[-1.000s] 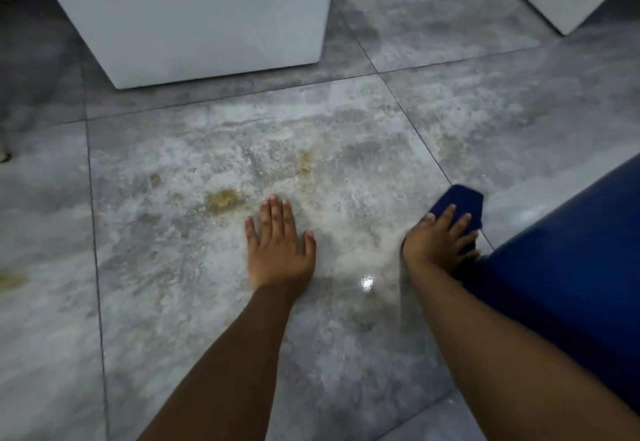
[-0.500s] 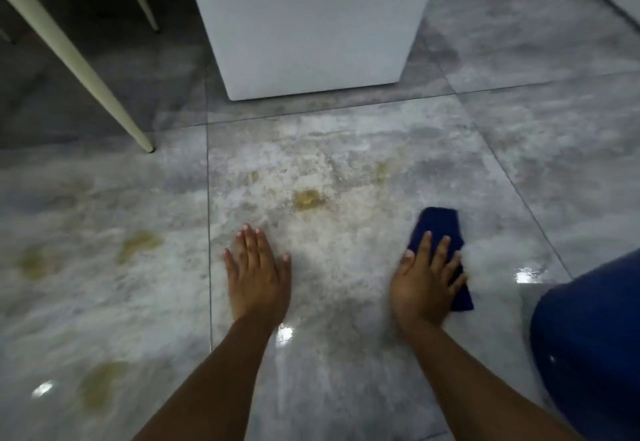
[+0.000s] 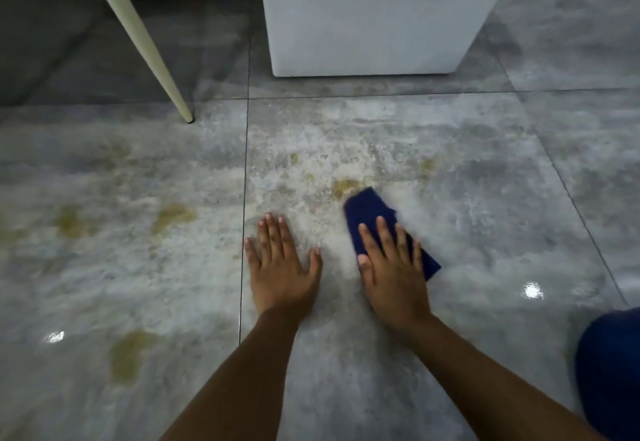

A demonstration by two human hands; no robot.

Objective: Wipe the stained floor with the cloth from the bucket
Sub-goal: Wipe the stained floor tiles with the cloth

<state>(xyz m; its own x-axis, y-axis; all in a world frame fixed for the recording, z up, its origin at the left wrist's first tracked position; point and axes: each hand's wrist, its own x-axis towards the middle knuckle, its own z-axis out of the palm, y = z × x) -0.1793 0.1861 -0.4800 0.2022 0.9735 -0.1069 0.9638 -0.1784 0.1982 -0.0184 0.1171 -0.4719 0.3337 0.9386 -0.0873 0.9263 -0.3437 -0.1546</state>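
Fingers (image 3: 385, 236) flatten a folded, seemingly damp dark-blue cloth (image 3: 367, 207).

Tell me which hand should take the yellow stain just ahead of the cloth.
Right. The right hand presses flat on the blue cloth, whose far edge reaches that stain. The left hand rests bare on the floor beside it.

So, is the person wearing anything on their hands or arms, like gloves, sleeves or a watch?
No. The left hand and the right hand are bare, with no gloves and no rings that show. The left forearm and the right forearm are bare too: no sleeves, watch or bracelet anywhere up to the picture's lower edge.
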